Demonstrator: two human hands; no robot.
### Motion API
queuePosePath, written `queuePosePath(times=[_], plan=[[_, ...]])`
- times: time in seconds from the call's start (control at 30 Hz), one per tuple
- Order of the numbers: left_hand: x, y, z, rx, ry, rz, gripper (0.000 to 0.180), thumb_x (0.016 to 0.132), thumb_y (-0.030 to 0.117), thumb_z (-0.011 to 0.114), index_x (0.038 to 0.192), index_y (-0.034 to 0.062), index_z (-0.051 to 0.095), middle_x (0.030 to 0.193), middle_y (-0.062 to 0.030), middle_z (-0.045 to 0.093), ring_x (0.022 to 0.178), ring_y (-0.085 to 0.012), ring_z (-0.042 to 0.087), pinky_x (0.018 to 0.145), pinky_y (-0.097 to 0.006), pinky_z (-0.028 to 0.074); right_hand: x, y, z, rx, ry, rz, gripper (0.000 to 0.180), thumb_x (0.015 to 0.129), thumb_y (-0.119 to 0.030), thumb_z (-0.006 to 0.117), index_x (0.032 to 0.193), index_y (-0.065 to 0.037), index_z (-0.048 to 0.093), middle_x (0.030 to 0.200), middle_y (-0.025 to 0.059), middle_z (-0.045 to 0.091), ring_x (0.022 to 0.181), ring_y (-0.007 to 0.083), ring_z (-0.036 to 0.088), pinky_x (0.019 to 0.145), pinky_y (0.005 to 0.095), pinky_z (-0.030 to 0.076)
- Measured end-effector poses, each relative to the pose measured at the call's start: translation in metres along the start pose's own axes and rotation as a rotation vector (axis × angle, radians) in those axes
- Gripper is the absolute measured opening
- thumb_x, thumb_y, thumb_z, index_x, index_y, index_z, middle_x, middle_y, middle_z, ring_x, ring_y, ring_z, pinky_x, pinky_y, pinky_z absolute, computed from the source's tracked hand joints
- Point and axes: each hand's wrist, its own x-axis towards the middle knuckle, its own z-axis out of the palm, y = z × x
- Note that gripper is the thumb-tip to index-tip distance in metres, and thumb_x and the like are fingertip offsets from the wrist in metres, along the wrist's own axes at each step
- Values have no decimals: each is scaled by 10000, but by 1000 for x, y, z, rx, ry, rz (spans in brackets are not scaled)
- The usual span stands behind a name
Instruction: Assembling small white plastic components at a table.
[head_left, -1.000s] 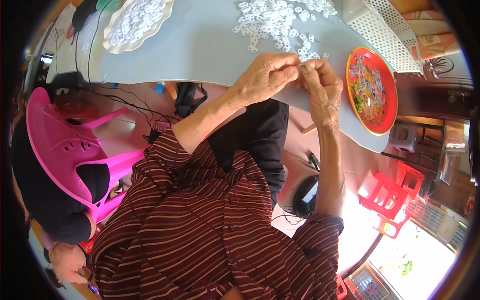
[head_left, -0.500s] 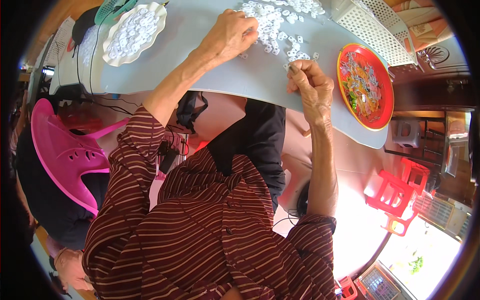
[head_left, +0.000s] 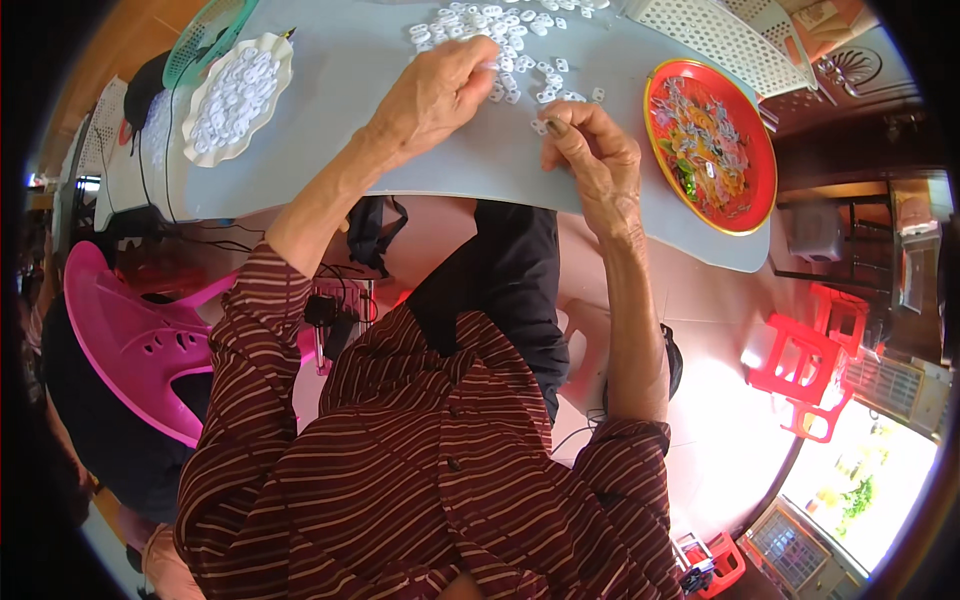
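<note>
My left hand (head_left: 435, 100) is closed at the near edge of a loose heap of small white plastic pieces with holes (head_left: 470, 25). Its thumb and forefinger press together, with a bit of white at their tips that I cannot make out. To its right, my right hand (head_left: 598, 160) pinches thumb against forefinger just above the grey table (head_left: 320, 130). At those fingertips shows one small white piece (head_left: 539, 127). A few more pieces lie scattered between the hands and the heap.
On the right stands a red, gold-rimmed tray (head_left: 763, 185) of thin, clear-looking bits. White perforated baskets (head_left: 700, 35) are behind it. A scalloped white dish (head_left: 205, 158) of white pieces and a green basket (head_left: 190, 50) sit at left. Beside me is a pink chair (head_left: 130, 330).
The whole view has shifted a little. My left hand has drawn back toward me from the heap; my right hand keeps its pinch in about the same place.
</note>
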Motion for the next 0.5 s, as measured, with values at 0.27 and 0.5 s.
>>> queuePosePath(times=[0.27,0.5], plan=[[-7,42,6,-452,-174,-290,146,856,29,547,1001,19,561,708,-65,600,613,-143,553,582,-273,456,3,3,-5,300,65,40,191,907,-193,595,968,-12,593,1056,102,610,769,127,627,655,259,521],[-4,56,14,-454,-51,-203,60,847,38,528,893,0,536,615,-112,515,509,-154,460,497,-295,396,5,6,-7,317,25,31,197,919,-205,577,968,-15,585,952,81,633,825,139,629,701,273,526]])
